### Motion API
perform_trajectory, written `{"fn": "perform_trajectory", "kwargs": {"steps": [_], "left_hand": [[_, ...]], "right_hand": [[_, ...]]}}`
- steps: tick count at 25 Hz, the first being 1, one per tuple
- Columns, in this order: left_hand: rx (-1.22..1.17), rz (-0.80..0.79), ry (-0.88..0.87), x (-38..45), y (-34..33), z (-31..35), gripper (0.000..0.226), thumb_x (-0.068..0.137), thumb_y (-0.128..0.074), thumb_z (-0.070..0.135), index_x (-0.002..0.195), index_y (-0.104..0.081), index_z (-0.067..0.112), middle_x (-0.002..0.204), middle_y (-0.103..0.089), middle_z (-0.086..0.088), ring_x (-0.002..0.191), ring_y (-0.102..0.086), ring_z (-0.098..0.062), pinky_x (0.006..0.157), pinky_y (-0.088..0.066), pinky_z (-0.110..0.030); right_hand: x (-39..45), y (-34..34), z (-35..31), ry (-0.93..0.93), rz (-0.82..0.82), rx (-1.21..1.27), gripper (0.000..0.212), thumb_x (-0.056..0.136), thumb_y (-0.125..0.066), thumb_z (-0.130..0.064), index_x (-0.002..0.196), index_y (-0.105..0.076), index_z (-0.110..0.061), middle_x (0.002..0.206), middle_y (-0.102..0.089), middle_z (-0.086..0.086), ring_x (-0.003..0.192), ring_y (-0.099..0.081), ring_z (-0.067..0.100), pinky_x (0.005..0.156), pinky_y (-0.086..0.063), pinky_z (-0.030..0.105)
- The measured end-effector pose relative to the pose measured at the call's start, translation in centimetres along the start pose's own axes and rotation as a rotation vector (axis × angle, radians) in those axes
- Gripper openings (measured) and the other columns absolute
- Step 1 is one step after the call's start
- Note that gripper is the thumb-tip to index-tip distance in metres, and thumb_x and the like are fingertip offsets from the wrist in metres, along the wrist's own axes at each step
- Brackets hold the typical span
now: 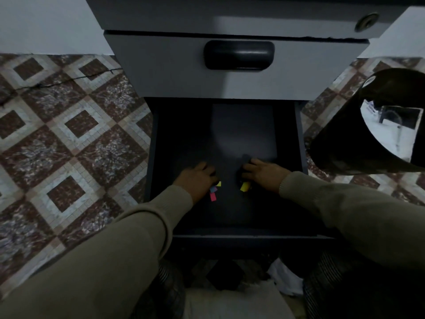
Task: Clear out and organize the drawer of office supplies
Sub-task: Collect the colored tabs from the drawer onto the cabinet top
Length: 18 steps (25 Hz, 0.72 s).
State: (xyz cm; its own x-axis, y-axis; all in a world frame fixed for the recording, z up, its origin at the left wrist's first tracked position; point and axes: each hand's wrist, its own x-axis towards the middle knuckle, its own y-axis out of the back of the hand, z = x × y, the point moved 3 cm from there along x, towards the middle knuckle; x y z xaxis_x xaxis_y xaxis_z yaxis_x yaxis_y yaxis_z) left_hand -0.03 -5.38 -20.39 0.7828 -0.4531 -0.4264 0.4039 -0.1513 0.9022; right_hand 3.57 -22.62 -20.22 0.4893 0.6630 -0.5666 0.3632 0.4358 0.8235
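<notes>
dim room, light low and cool. floor (76,134) was patterned mosaic tile, maroon and grey diamonds with pale borders. a thin black cable (57,82) ran across the tiles at upper left. pale wall (46,24) met the floor on both sides of a grey cabinet (230,17), which had a round lock (367,21) at upper right. a glossy black bin (372,125) stood on the floor at right.
</notes>
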Motion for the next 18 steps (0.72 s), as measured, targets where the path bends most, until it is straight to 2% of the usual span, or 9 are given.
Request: {"fn": "perform_trajectory", "kwargs": {"steps": [5,9,12,14,18], "left_hand": [[-0.010,0.004,0.001,0.2,0.0,0.1,0.031,0.097,-0.038,0.019,0.126,-0.048,0.020,0.133,-0.046,0.001,0.127,-0.036,-0.018,0.089,-0.040,-0.031],[-0.051,-0.007,0.042,0.6,0.2,0.2,0.033,0.096,-0.040,0.019,0.128,-0.045,0.021,0.132,-0.050,-0.003,0.123,-0.044,-0.021,0.090,-0.041,-0.032],[-0.061,-0.042,0.049,0.9,-0.1,0.2,0.033,0.096,-0.042,0.021,0.129,-0.046,0.018,0.134,-0.048,-0.004,0.124,-0.043,-0.022,0.093,-0.041,-0.033],[-0.087,-0.077,0.061,1.0,-0.3,0.1,0.032,0.097,-0.042,0.022,0.128,-0.048,0.015,0.134,-0.048,-0.007,0.126,-0.041,-0.023,0.095,-0.039,-0.033],[-0.134,-0.159,0.106,1.3,-0.2,0.4,0.031,0.097,-0.042,0.018,0.125,-0.050,0.008,0.131,-0.046,-0.013,0.124,-0.042,-0.027,0.096,-0.039,-0.034]], "right_hand": [[0.3,-0.1,0.0,-0.011,-0.083,0.010,0.045,0.100,-0.034,-0.019,0.144,-0.028,-0.018,0.151,-0.022,0.002,0.137,-0.022,0.020,0.109,-0.030,0.032],[1.0,-0.2,0.2,-0.077,-0.008,0.118,0.051,0.099,-0.038,-0.018,0.146,-0.022,-0.011,0.153,-0.021,0.008,0.141,-0.021,0.020,0.115,-0.017,0.029],[1.7,-0.8,0.5,-0.103,0.050,0.167,0.048,0.099,-0.037,-0.016,0.144,-0.026,-0.007,0.150,-0.026,0.013,0.139,-0.026,0.023,0.115,-0.015,0.027],[1.9,-1.3,0.6,-0.110,0.033,0.180,0.046,0.099,-0.039,-0.018,0.143,-0.031,-0.007,0.149,-0.027,0.014,0.138,-0.027,0.024,0.114,-0.018,0.029],[1.4,-1.8,0.5,-0.120,0.023,0.194,0.044,0.100,-0.036,-0.018,0.143,-0.033,-0.009,0.152,-0.021,0.011,0.140,-0.022,0.024,0.115,-0.015,0.028]]}}
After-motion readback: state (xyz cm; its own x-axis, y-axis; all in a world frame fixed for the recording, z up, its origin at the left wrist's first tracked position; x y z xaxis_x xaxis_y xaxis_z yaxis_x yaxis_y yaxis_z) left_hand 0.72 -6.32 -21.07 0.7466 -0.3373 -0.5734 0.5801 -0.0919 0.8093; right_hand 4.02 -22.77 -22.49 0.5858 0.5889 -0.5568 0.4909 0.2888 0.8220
